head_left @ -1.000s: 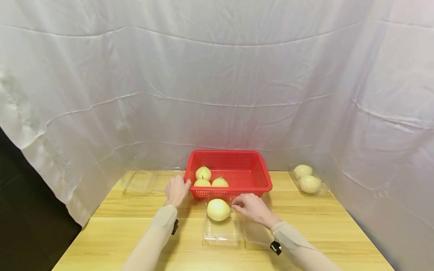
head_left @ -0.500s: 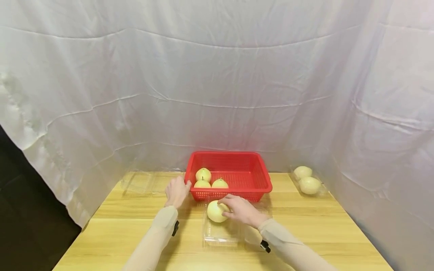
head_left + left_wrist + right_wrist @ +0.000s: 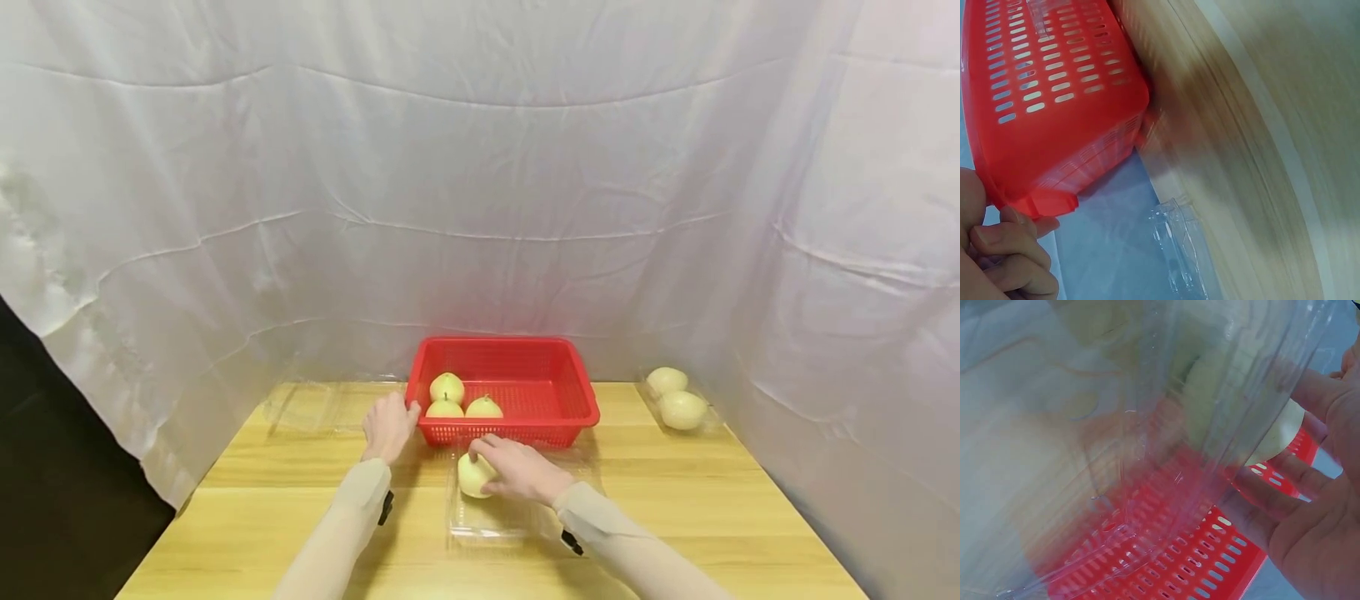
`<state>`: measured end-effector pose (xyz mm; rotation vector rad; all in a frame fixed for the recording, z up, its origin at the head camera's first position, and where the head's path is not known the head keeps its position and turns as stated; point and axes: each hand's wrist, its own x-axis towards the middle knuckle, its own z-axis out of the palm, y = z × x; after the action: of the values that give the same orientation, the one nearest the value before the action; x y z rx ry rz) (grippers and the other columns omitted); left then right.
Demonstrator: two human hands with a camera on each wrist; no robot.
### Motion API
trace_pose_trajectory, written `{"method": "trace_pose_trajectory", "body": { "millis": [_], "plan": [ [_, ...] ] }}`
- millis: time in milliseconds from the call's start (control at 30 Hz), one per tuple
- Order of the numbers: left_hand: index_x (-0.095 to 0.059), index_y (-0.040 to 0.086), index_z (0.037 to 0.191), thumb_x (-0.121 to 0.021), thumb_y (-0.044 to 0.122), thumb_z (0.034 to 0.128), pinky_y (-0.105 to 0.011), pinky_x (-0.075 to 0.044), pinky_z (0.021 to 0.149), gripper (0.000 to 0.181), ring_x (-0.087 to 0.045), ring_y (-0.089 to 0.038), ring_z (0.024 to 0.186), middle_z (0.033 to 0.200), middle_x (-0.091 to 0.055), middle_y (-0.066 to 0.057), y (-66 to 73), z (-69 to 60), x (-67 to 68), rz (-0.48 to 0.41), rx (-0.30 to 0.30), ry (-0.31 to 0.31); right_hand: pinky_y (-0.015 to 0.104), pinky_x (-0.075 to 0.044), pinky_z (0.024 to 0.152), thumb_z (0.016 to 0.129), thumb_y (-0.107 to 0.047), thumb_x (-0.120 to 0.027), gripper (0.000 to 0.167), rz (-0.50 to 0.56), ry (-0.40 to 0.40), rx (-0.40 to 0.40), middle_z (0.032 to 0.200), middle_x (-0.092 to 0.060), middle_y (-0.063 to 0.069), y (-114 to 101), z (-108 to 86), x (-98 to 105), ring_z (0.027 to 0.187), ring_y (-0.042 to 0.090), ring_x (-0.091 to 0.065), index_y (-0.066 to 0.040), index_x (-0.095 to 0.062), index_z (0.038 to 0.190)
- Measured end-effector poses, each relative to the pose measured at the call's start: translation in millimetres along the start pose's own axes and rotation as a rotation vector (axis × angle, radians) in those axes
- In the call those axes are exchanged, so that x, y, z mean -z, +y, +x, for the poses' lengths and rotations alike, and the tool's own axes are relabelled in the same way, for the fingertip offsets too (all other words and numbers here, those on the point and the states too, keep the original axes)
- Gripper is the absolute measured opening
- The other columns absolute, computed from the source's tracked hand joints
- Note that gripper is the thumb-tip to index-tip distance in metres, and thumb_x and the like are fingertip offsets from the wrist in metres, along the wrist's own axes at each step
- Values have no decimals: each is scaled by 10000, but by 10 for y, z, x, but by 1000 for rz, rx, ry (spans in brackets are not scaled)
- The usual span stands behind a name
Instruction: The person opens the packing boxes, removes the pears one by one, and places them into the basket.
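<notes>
In the head view my left hand (image 3: 388, 427) grips the left rim of a red plastic basket (image 3: 517, 431). The left wrist view shows its fingers (image 3: 1015, 240) curled at the basket's lip. Inside the basket lie three pale yellow pears (image 3: 447, 387), bunched at the left. A further pear (image 3: 472, 477) sits in an opened clear plastic clamshell box (image 3: 487, 531) in front of the basket. My right hand (image 3: 525, 472) holds this pear from its right side, thumb and fingers around it. Clear plastic partly veils the pear (image 3: 1282, 434) in the right wrist view.
At the far right, a clear box holds two yellow pears (image 3: 682, 411). More clear plastic boxes (image 3: 303, 406) lie at the back left of the wooden table (image 3: 300, 508). Pale curtains (image 3: 480, 208) hang behind and at the sides.
My right hand has moved left from beside the pear and has taken hold of it. The left hand stays at the basket's rim.
</notes>
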<state>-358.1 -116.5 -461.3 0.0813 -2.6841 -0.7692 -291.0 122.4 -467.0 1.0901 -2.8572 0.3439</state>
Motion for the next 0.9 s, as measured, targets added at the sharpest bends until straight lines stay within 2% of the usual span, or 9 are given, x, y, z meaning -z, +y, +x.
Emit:
{"method": "trace_pose_trajectory", "body": {
  "millis": [200, 433, 700, 900],
  "plan": [
    [-525, 102, 612, -576, 247, 896, -366, -381, 483, 323, -526, -246, 583, 604, -535, -71, -8, -13, 1, 4, 3, 0, 399, -509, 962, 815, -249, -795, 551, -18, -34, 31, 1327, -562, -10, -19, 15, -14, 1121, 203, -620, -252, -560, 1314],
    [-529, 99, 618, -588, 249, 903, -385, -400, 498, 327, -542, -261, 594, 620, -552, -81, 13, -10, 7, -5, 0, 14, 441, -476, 1012, 801, -224, -805, 592, 34, -79, 14, 1391, -533, -12, -23, 23, -17, 1201, 192, -584, -267, -526, 1321],
    [-541, 100, 630, -593, 255, 912, -379, -399, 497, 325, -538, -255, 593, 624, -558, -85, 1, -1, -7, 0, 4, 16, 349, -502, 978, 771, -213, -830, 640, 61, -90, 26, 1356, -538, -42, -23, 8, -22, 1132, 177, -618, -247, -499, 1318],
    [-545, 100, 636, -590, 253, 910, -398, -418, 514, 317, -544, -260, 601, 634, -567, -88, 22, -4, 1, -4, 3, 6, 342, -517, 952, 735, -225, -854, 691, 44, -106, 26, 1326, -548, -35, -3, -3, -25, 1119, 182, -621, -246, -472, 1311]
  ]
}}
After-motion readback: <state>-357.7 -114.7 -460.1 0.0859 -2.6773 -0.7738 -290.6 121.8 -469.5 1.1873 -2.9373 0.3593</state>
